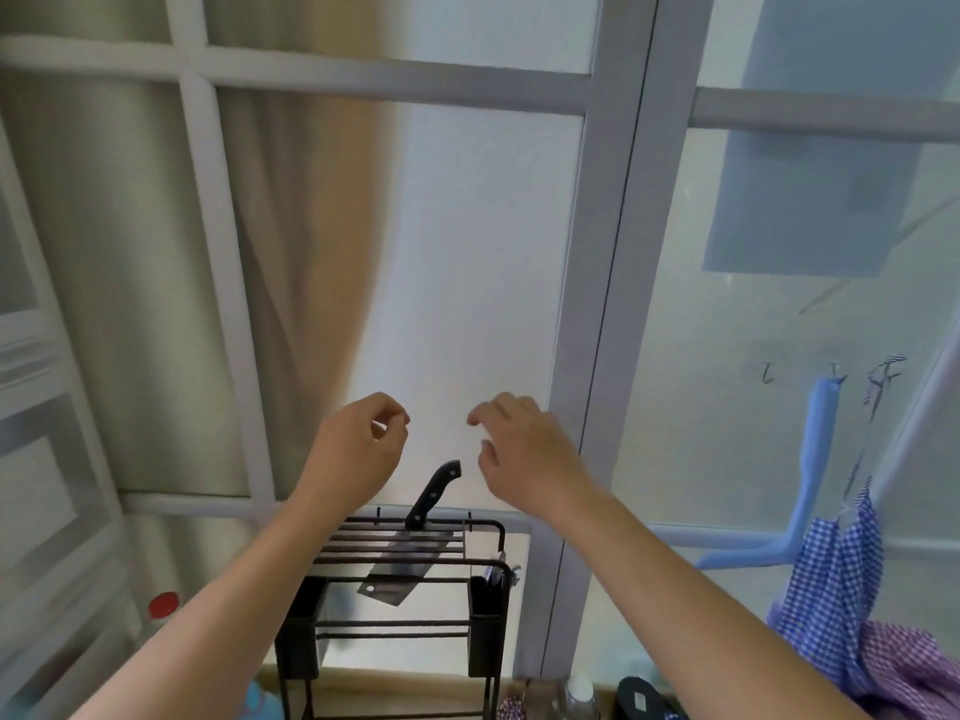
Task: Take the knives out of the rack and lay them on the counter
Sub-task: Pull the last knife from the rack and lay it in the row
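A black wire rack (485, 527) stands below the frosted window at the bottom centre. One cleaver (397, 576) with a black handle sits in its slots, handle slanting up and to the right, broad blade hanging down inside. My left hand (358, 444) is raised above and left of the handle, fingers curled with thumb and fingertips nearly touching, holding nothing. My right hand (524, 449) hovers above and right of the handle, fingers bent and apart, empty. Neither hand touches the knife.
A bottle with a red cap (163, 605) stands to the left of the rack. Blue and purple checked cloths (841, 589) and a blue strip hang from hooks at the right. Small bottles and a dark object (641, 698) crowd the ledge at the bottom right.
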